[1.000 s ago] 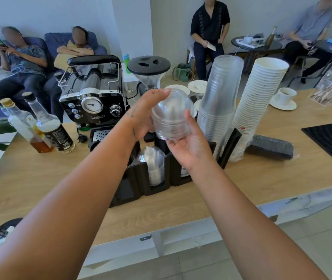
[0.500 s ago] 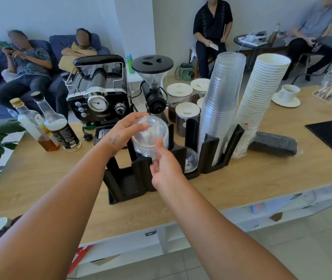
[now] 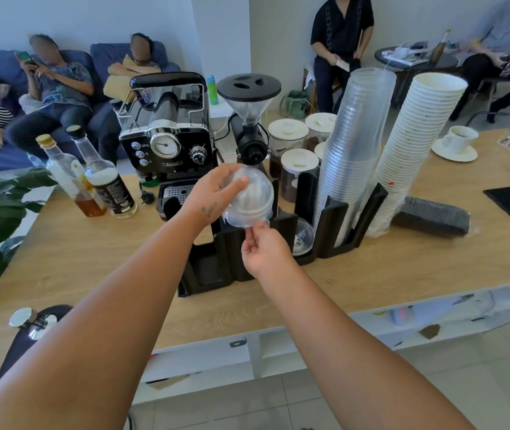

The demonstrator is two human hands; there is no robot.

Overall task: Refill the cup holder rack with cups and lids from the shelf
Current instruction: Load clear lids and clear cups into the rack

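Note:
A stack of clear dome lids (image 3: 252,200) hangs just above a middle slot of the black cup holder rack (image 3: 235,262). My left hand (image 3: 216,193) grips the stack's top and side. My right hand (image 3: 263,252) pinches the stack's lower rim from below. To the right, the rack holds a tall stack of clear plastic cups (image 3: 353,144) and a leaning stack of white paper cups (image 3: 415,144). Another clear dome lid (image 3: 303,237) lies in the slot between. The rack's leftmost slot looks empty.
Behind the rack stand an espresso machine (image 3: 166,131), a coffee grinder (image 3: 249,119) and white-lidded jars (image 3: 291,144). Two bottles (image 3: 92,175) are at the left. A black sleeve of lids (image 3: 433,217) lies at the right. Several people sit beyond the wooden counter (image 3: 92,259).
Both hands have lowered the dome lid stack from chest height down to the rack's middle slot. My right hand has shifted from cupping the stack's side to pinching its lower rim.

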